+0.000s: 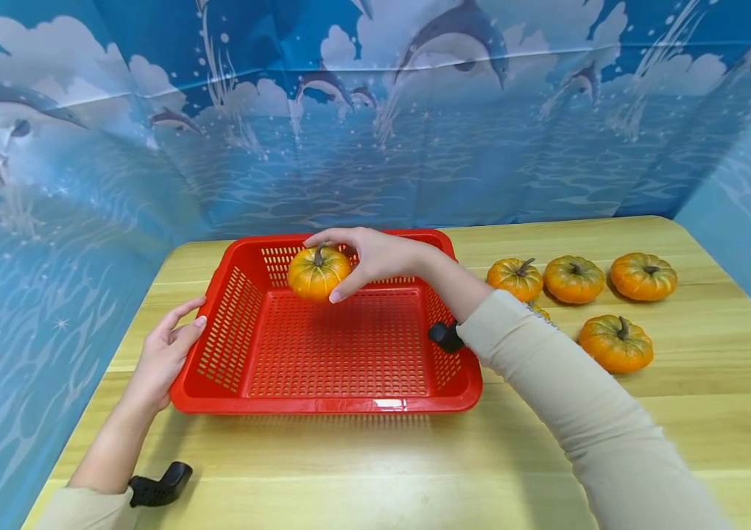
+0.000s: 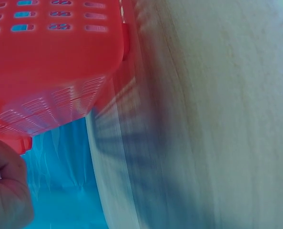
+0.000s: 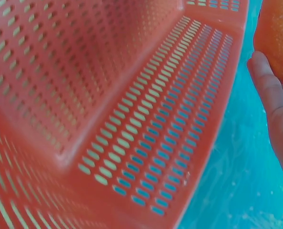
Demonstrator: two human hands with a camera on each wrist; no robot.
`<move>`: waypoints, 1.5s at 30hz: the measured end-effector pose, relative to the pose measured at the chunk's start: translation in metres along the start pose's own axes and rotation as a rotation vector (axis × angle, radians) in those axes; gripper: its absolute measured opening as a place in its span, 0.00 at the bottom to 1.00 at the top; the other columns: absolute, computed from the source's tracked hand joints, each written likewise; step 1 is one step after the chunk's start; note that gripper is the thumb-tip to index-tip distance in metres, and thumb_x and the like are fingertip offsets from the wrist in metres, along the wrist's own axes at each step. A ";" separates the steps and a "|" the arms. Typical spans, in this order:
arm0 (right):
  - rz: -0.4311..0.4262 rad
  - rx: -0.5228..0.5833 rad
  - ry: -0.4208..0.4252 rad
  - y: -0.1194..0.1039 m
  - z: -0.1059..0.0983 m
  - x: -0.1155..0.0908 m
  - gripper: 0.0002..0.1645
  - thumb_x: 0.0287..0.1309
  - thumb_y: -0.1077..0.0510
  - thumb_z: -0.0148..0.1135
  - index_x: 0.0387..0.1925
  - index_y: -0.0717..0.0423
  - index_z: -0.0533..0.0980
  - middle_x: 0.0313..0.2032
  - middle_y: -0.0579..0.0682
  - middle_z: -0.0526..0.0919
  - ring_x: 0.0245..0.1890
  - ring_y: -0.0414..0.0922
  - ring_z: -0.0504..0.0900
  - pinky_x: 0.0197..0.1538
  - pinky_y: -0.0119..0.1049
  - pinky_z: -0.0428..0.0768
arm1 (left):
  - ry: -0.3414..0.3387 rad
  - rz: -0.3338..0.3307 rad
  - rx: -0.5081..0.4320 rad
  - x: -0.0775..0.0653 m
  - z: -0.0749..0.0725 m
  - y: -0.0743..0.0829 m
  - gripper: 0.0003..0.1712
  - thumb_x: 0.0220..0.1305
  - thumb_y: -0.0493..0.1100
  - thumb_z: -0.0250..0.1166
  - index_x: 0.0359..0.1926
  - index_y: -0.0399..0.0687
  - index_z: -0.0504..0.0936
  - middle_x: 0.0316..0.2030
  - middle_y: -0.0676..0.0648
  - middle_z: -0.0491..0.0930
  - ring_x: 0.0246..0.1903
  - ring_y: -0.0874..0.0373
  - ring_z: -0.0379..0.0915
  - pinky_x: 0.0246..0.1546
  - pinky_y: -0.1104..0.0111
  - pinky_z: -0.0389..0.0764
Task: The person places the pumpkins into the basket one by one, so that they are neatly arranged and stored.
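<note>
My right hand (image 1: 375,258) grips a small orange pumpkin (image 1: 318,274) between thumb and fingers, above the back left part of a red plastic basket (image 1: 322,405). The right wrist view shows the same pumpkin (image 3: 280,43) at its upper right edge, with a finger along its side. At the basket's left rim, my left hand (image 1: 166,353) holds on with thumb and fingers. In the left wrist view that hand (image 2: 8,186) sits at the lower left beside the basket wall. The basket's perforated floor shows bare beneath the pumpkin.
Several more pumpkins lie on the wooden table (image 1: 700,412) to the right, among them a front one (image 1: 615,344) and a far right one (image 1: 643,277). My right forearm partly covers another. A blue dolphin-print curtain (image 1: 375,169) hangs behind the table.
</note>
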State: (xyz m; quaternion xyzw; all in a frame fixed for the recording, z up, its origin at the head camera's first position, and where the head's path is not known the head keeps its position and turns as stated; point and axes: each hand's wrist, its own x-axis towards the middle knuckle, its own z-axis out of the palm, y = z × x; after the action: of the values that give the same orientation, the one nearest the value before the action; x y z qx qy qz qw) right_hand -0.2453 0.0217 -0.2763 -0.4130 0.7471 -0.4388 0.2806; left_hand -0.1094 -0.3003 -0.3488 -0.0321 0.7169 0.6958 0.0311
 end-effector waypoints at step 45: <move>0.090 -0.145 -0.065 0.051 0.056 0.059 0.47 0.47 0.59 0.72 0.66 0.56 0.58 0.59 0.53 0.67 0.54 0.46 0.68 0.51 0.32 0.73 | 0.023 -0.031 0.003 0.002 0.000 0.001 0.33 0.67 0.50 0.56 0.69 0.53 0.58 0.42 0.52 0.77 0.35 0.58 0.81 0.33 0.60 0.83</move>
State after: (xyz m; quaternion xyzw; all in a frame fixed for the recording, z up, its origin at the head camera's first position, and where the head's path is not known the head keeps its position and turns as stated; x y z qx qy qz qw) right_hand -0.2506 -0.0389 -0.3505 -0.4124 0.7851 -0.3572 0.2933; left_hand -0.1110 -0.2998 -0.3482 -0.0511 0.7176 0.6937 0.0339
